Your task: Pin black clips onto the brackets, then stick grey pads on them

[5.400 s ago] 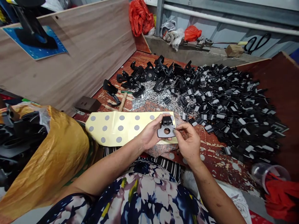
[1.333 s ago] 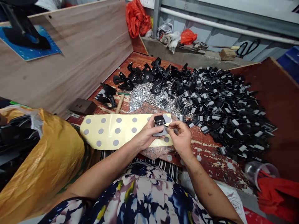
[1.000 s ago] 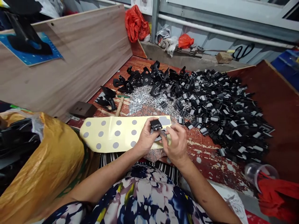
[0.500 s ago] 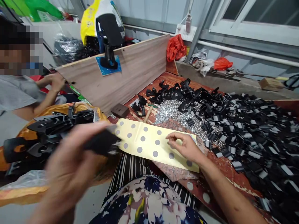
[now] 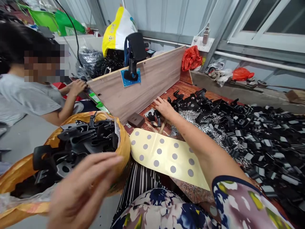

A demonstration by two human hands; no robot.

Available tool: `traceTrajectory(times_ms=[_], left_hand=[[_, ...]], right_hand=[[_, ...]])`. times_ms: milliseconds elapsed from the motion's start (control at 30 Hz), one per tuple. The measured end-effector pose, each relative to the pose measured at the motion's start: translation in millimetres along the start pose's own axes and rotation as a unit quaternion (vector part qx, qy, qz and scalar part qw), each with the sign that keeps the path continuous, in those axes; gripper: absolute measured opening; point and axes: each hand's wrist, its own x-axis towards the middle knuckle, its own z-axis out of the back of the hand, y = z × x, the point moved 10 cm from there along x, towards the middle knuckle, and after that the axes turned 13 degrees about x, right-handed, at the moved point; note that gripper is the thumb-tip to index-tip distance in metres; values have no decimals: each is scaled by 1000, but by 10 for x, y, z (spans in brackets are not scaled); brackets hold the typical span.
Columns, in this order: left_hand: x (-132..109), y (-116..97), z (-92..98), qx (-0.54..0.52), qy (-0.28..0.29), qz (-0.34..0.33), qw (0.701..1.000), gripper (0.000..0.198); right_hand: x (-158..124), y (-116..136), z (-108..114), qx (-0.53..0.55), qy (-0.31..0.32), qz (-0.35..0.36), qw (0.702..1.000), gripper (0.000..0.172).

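Note:
My left hand (image 5: 83,187), slightly blurred, is raised in front of the orange sack (image 5: 124,143) of black plastic parts (image 5: 88,136). Its fingers are extended and nothing shows in it. My right hand (image 5: 165,109) reaches forward with fingers spread, over black pieces on the red table beside the wooden board (image 5: 140,92). No held object is visible there. A pale yellow sheet with grey round dots (image 5: 166,152) lies across the table edge above my lap, partly covered by my right forearm.
Black clips (image 5: 257,143) and small metal pins (image 5: 190,117) are heaped at the right. A brown block (image 5: 135,120) stands by the board. A person in a grey shirt (image 5: 40,95) sits at the left.
The black part is gone from my left hand. My right hand has moved from above the dotted sheet forward to the black pieces. The view has shifted left.

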Motion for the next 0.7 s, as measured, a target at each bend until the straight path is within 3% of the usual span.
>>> traceTrajectory(times_ms=[100,167,233,300,400,467,533,600,700], left_hand=[[3,-103,-785,-119,175,7,977,22],[13,-41,-1327,-265,254,90,926,24],[63,45,-1779,-412,251,191,855,53],[88,26,-2194,-507,251,256,784,84],[45,-150,-2670,-537,286,301,735,95],[-50,-281,-2889,-509,323,319,731,89],[-135,-409,-3038,-472,357,319,741,75],[-127,-558,-3141,-429,377,277,773,58],[-6,-917,-3357,-331,430,133,829,38]], right_hand=[[-280,-128,253,-8,-13,-19,1000,29],[-661,-64,497,-12,-53,-48,997,30],[-1180,194,677,-5,-104,-82,991,26],[-1742,620,672,34,-126,-112,985,20],[-2485,1247,482,152,-135,-164,965,25],[-2848,1517,401,195,-125,-173,958,30],[-3165,1543,500,211,-141,-169,952,33],[-3512,1279,766,198,-208,-190,939,29],[-4022,606,1097,120,-298,-290,902,26]])
